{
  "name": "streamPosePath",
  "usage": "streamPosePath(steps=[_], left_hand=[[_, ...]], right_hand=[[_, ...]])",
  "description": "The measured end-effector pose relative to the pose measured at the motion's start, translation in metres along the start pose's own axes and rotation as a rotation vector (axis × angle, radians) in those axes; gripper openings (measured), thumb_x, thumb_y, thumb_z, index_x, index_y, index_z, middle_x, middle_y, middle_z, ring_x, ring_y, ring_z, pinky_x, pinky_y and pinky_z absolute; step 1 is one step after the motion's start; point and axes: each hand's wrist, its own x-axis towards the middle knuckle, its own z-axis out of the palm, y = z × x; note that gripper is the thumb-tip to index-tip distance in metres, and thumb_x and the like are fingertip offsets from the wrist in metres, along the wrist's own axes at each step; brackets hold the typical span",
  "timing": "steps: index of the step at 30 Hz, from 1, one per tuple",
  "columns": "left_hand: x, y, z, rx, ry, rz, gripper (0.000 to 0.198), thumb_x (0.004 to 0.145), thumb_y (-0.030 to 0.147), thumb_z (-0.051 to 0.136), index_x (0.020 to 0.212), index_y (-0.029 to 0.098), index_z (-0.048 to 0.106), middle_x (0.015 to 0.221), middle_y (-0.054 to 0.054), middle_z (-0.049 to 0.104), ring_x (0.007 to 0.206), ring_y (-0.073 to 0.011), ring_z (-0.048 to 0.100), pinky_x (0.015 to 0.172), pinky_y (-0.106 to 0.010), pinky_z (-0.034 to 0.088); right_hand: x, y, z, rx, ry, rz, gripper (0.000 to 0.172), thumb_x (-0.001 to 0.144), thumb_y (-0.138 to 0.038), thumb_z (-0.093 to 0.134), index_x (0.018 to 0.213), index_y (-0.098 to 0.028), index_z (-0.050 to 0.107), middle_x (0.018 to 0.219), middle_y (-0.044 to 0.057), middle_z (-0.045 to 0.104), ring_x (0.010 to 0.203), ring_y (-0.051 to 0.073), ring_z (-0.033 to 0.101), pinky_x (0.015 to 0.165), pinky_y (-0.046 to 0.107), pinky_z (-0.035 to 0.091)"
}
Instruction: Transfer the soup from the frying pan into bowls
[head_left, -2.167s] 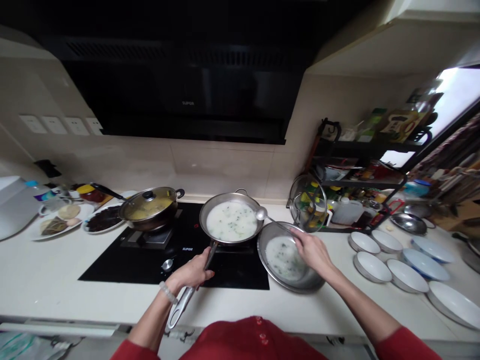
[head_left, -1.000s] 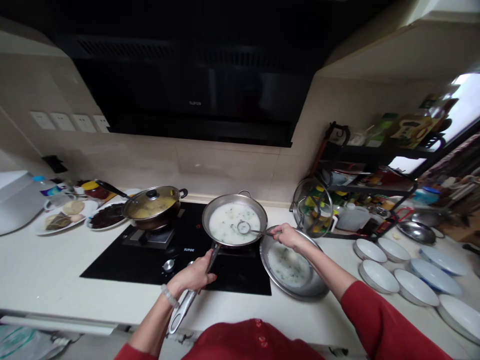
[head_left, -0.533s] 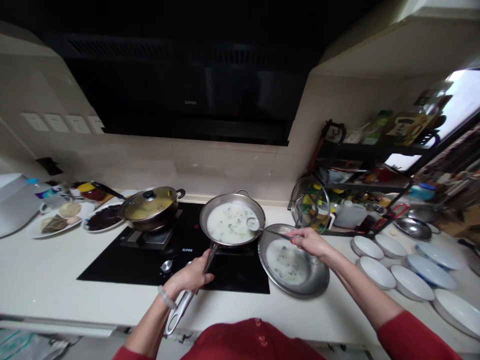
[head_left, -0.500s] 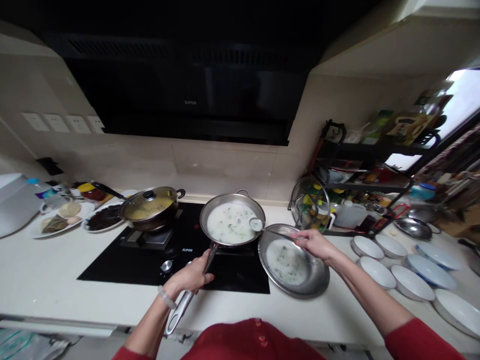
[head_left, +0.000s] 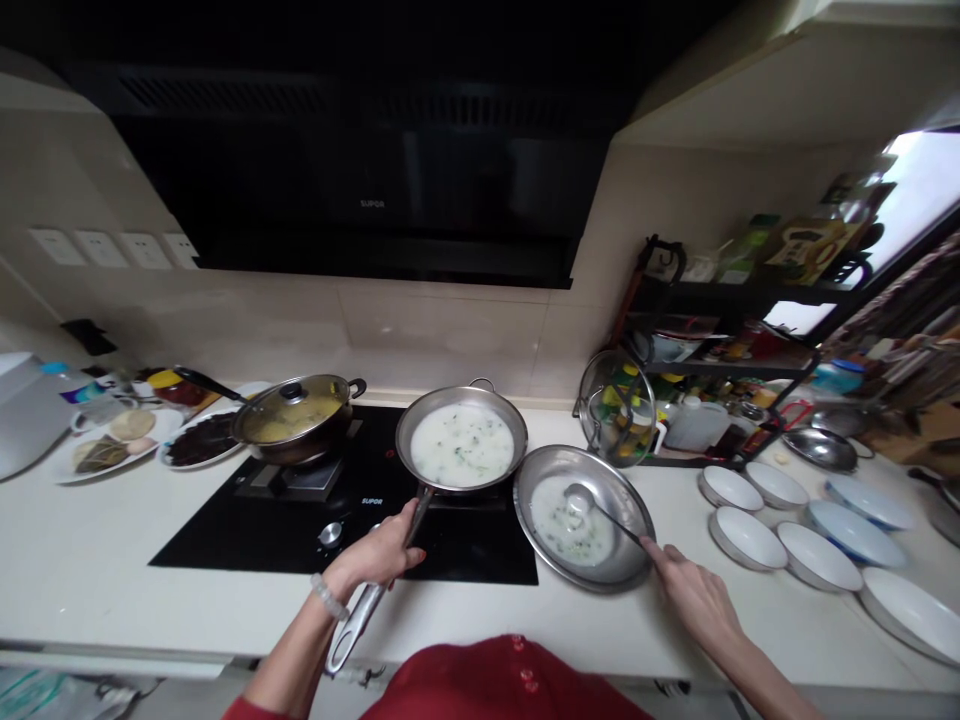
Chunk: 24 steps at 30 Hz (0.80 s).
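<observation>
My left hand (head_left: 384,548) is closed around the long metal handle of a frying pan (head_left: 402,432) on the right side of the stove. White soup (head_left: 465,440) with green bits fills much of that pan. Beside it on the counter, partly over the stove's edge, stands a wide steel basin (head_left: 634,510) with more of the same white soup. In my right hand (head_left: 686,590) is the handle of a ladle (head_left: 619,523). Its bowl rests in the basin's soup, near the left middle.
A lidded pot (head_left: 292,410) stands on the left burner of the black stove (head_left: 225,530). Plates of food (head_left: 201,440) lie further left. Several white bowls (head_left: 750,538) are on the right counter, before a bottle rack (head_left: 727,370) and a glass lid (head_left: 616,405).
My right hand has moved right and toward me, bringing the ladle from the frying pan's right rim down into the basin. My left hand keeps its hold on the pan handle.
</observation>
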Motion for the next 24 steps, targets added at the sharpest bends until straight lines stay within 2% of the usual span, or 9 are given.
streamPosePath(steps=[2, 4, 6, 9, 12, 15, 20, 24], left_hand=[[0.000, 0.000, 0.000, -0.004, -0.003, 0.005, 0.086, 0.076, 0.030, 0.053, 0.149, 0.009, 0.012, 0.118, -0.021, 0.058, 0.051, -0.0134, 0.059, 0.045, -0.024, 0.045], [-0.001, 0.000, 0.000, -0.009, -0.006, 0.009, 0.086, 0.076, 0.030, 0.053, 0.149, 0.009, 0.012, 0.119, -0.022, 0.057, 0.051, -0.0134, 0.059, 0.044, -0.024, 0.045], [-0.001, 0.000, 0.000, -0.004, -0.007, 0.005, 0.086, 0.076, 0.029, 0.053, 0.149, 0.010, 0.013, 0.118, -0.021, 0.058, 0.052, -0.0136, 0.059, 0.044, -0.024, 0.045], [-0.001, 0.002, -0.001, 0.001, -0.005, -0.008, 0.085, 0.075, 0.029, 0.054, 0.149, 0.012, 0.014, 0.117, -0.019, 0.059, 0.053, -0.0144, 0.060, 0.045, -0.024, 0.045], [-0.001, 0.002, -0.001, -0.004, -0.004, -0.004, 0.087, 0.075, 0.029, 0.055, 0.149, 0.008, 0.014, 0.113, -0.020, 0.062, 0.055, -0.0168, 0.062, 0.048, -0.026, 0.046], [-0.001, 0.002, -0.001, -0.005, 0.005, 0.006, 0.087, 0.075, 0.029, 0.055, 0.149, 0.007, 0.016, 0.105, -0.019, 0.065, 0.054, -0.0187, 0.063, 0.049, -0.028, 0.046], [-0.002, 0.005, -0.001, 0.023, -0.008, 0.016, 0.087, 0.075, 0.026, 0.053, 0.149, 0.002, 0.014, 0.088, -0.014, 0.069, 0.057, -0.0199, 0.064, 0.050, -0.026, 0.046], [-0.004, 0.009, -0.003, 0.033, -0.006, 0.007, 0.088, 0.074, 0.025, 0.054, 0.149, 0.003, 0.015, 0.094, -0.015, 0.069, 0.062, -0.0208, 0.066, 0.054, -0.027, 0.048]], right_hand=[[-0.006, -0.002, 0.002, -0.114, 0.030, -0.033, 0.057, 0.079, -0.001, 0.039, 0.124, -0.026, 0.063, 0.100, 0.011, 0.070, 0.067, 0.021, 0.070, 0.055, 0.027, 0.043], [-0.004, -0.002, -0.001, -0.118, 0.069, -0.007, 0.055, 0.080, -0.002, 0.039, 0.124, -0.025, 0.063, 0.099, 0.012, 0.070, 0.065, 0.021, 0.070, 0.054, 0.028, 0.044], [0.006, -0.001, -0.009, -0.008, 0.133, 0.049, 0.048, 0.084, -0.010, 0.040, 0.122, -0.025, 0.064, 0.101, 0.012, 0.071, 0.068, 0.023, 0.070, 0.057, 0.031, 0.047], [0.028, -0.011, -0.030, 0.257, 0.203, 0.082, 0.041, 0.090, -0.025, 0.040, 0.122, -0.024, 0.064, 0.107, 0.010, 0.072, 0.087, 0.026, 0.070, 0.073, 0.033, 0.051], [0.051, -0.039, -0.057, 0.388, 0.174, 0.040, 0.041, 0.090, -0.029, 0.041, 0.124, -0.022, 0.063, 0.109, 0.010, 0.072, 0.098, 0.026, 0.068, 0.082, 0.032, 0.049], [0.072, -0.080, -0.075, 0.400, 0.118, -0.064, 0.040, 0.089, -0.026, 0.045, 0.123, -0.022, 0.065, 0.113, 0.010, 0.071, 0.102, 0.026, 0.066, 0.087, 0.031, 0.046], [0.106, -0.141, -0.078, 0.318, 0.013, -0.141, 0.038, 0.089, -0.017, 0.044, 0.123, -0.020, 0.063, 0.099, 0.014, 0.072, 0.095, 0.025, 0.066, 0.082, 0.033, 0.044], [0.124, -0.167, -0.074, 0.351, -0.010, -0.155, 0.034, 0.086, -0.011, 0.048, 0.113, -0.017, 0.067, 0.094, 0.015, 0.071, 0.095, 0.027, 0.064, 0.082, 0.036, 0.042]])
